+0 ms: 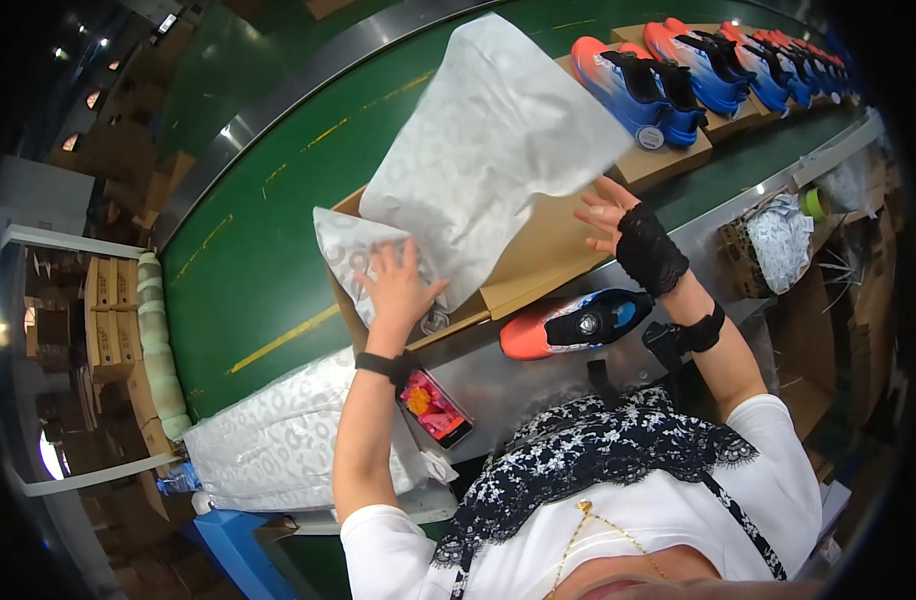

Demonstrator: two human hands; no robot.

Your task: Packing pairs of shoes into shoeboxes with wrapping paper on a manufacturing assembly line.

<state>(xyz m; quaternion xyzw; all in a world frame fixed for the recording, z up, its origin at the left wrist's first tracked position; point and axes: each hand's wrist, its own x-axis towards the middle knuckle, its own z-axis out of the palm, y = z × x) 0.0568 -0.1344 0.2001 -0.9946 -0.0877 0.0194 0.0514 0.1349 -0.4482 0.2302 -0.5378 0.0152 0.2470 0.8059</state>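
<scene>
A brown cardboard shoe box [553, 240] stands open before me, lined with a large sheet of white printed tissue paper [493, 140] that rises above its far side. My left hand [396, 288] presses on the paper's folded left part with fingers spread. Near the box's right end, my right hand [623, 225], in a black lace fingerless glove, has its fingers apart beside the paper's right corner; nothing shows in its grasp. On the metal ledge between me and the box lies a single orange, white and blue sports shoe [576, 322]. The box's inside is mostly hidden by paper.
A green conveyor belt [278, 235] runs behind the box. Similar shoes [643, 90] stand on boxes in a row at far right. Stacked tissue sheets [278, 425] and a phone [435, 408] lie at near left. A bin of crumpled paper [778, 245] is at right.
</scene>
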